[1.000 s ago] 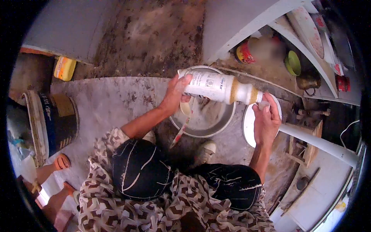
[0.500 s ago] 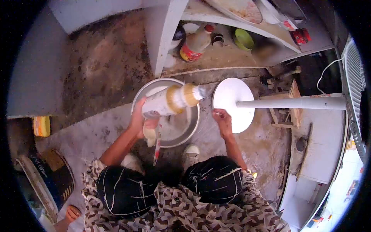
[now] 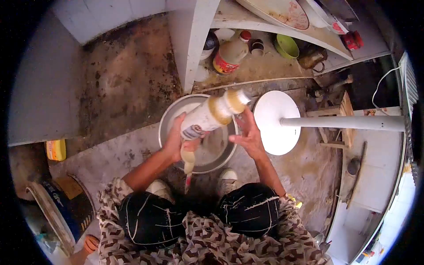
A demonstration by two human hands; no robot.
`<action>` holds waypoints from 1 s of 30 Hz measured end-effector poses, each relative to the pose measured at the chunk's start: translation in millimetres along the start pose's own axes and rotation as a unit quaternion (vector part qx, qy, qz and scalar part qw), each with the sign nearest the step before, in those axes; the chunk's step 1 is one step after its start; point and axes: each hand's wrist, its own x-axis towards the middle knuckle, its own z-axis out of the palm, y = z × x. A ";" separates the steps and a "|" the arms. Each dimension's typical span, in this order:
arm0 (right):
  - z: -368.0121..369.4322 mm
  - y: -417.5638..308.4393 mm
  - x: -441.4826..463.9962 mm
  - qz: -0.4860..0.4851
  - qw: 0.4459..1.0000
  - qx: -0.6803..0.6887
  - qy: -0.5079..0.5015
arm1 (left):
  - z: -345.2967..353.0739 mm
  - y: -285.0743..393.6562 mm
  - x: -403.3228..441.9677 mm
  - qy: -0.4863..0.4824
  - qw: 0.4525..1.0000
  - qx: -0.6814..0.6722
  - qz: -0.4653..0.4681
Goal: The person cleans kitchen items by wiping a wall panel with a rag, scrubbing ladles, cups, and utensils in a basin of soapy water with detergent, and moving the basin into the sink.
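Note:
My left hand (image 3: 176,140) is wrapped round a white bottle (image 3: 204,118) with yellow-tan bands, which tilts up to the right above a wide metal basin (image 3: 229,155). Below that hand hangs a pale spoon or ladle (image 3: 188,160), its patterned handle pointing down toward my shoes; how it is supported is hidden. Close to the bottle's upper end, my right hand (image 3: 250,135) has its thumb and fingers apart. Pale contents show inside the basin, between my feet.
Right of the basin is a white round base (image 3: 274,115) with a long pole. A shelf (image 3: 265,66) holds a red-capped bottle (image 3: 231,54) and a green bowl (image 3: 287,46). A dark bucket (image 3: 66,205) lies left, near another person's foot (image 3: 91,243). A wooden stool (image 3: 346,118) stands right.
The view has shifted right. The bottle has tilted, its neck now up. My right hand has come off its end, moved away, then returned beside it with fingers spread.

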 end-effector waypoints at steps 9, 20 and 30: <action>29.0 -30.1 7.0 0.024 0.932 0.343 0.116 | 26.9 -7.2 23.5 -0.033 0.981 0.189 -0.004; -66.8 -30.3 -139.2 0.066 0.865 0.092 0.489 | -44.8 32.0 -12.6 0.008 0.965 0.261 0.014; -126.6 -85.3 -402.6 0.130 0.634 -0.187 0.739 | -50.5 34.1 -1.1 0.071 0.965 0.248 0.042</action>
